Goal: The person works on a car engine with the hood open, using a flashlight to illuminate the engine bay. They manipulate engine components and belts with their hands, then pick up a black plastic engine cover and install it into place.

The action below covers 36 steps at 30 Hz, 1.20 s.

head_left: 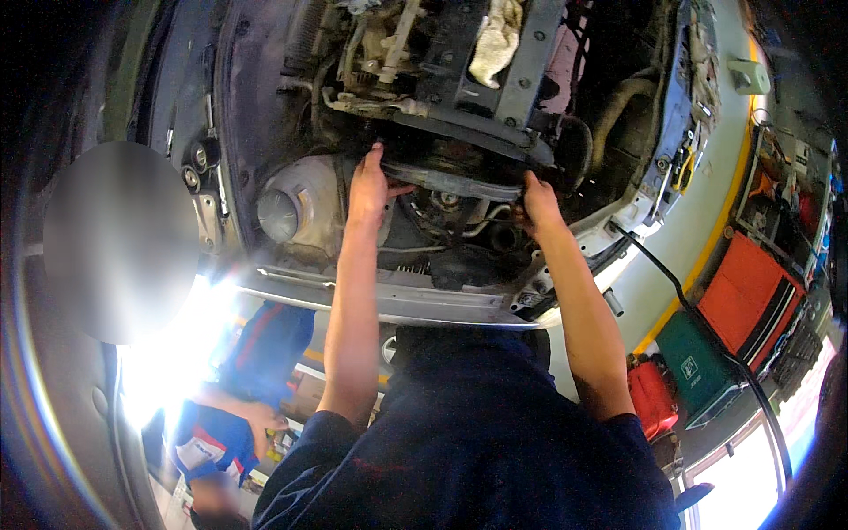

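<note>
Deep in an open engine bay, a long, slightly bowed grey bar (pixel 455 182) lies crosswise between my hands. Its exact kind cannot be made out. My left hand (pixel 368 187) grips the left end, thumb on top and a finger reaching underneath. At the other end, my right hand (pixel 538 205) is closed round the bar, its fingertips partly hidden. Just beyond the bar sits the dark engine (pixel 459 110), with a whitish rag (pixel 497 44) on top. Pipes (pixel 481 221) and other dark parts show below the bar.
A pale round-capped housing (pixel 281 215) stands left of my left hand. The car's front edge (pixel 424 305) runs before my body. Sockets and tools (pixel 205 181) lie at the left. A black hose (pixel 658 265) crosses at right, near red and green boxes (pixel 698 362). Another person (pixel 212 442) is at lower left.
</note>
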Each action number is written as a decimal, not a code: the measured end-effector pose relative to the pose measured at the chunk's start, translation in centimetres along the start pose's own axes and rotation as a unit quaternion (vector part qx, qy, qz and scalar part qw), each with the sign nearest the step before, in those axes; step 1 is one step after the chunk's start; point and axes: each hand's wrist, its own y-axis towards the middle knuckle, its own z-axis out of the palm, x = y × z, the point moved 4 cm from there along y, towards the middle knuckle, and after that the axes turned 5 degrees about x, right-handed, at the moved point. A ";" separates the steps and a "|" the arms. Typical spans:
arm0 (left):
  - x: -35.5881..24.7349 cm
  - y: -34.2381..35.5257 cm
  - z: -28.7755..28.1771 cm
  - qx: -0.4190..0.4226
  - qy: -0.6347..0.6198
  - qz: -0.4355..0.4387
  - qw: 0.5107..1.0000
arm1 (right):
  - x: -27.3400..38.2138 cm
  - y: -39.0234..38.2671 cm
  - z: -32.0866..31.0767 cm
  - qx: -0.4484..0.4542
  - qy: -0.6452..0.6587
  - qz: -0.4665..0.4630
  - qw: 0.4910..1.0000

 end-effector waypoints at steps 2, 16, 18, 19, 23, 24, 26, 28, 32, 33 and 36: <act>0.7 0.4 -0.5 0.016 -0.002 0.027 1.000 | 0.9 -1.4 0.5 0.023 -0.001 0.009 1.000; 0.5 -0.3 -0.9 0.016 0.013 0.014 1.000 | -0.6 0.3 -1.1 0.053 -0.004 0.024 0.998; 1.2 0.6 -1.3 0.034 0.000 0.027 0.999 | -0.1 -0.5 -0.3 0.045 0.011 0.017 0.999; 1.6 0.9 -1.5 0.043 -0.007 0.034 0.998 | 0.2 -1.0 0.0 0.042 0.019 0.014 0.999; 2.1 0.7 -1.7 0.040 -0.004 0.040 0.998 | 0.2 -1.4 0.3 0.038 0.021 0.010 0.999; 2.4 0.8 -2.0 0.035 0.003 0.050 0.998 | 0.2 -1.7 0.4 0.045 0.020 0.003 0.999; 2.6 0.6 -2.1 0.039 0.008 0.059 0.997 | -0.1 -1.8 0.3 0.063 0.026 -0.008 0.998; 2.4 0.4 -1.8 0.058 0.005 0.057 0.997 | -0.5 -1.5 0.0 0.086 0.039 -0.016 0.995; 2.8 1.1 -2.3 0.055 0.025 0.075 0.995 | -0.5 -2.0 0.3 0.086 0.026 -0.053 0.995; 2.8 0.8 -2.1 0.041 0.022 0.086 0.995 | -0.4 -2.2 0.5 0.092 0.025 -0.060 0.994; 2.6 1.5 -2.4 0.044 0.066 0.074 0.994 | -0.7 -2.9 0.7 0.094 0.013 -0.086 0.992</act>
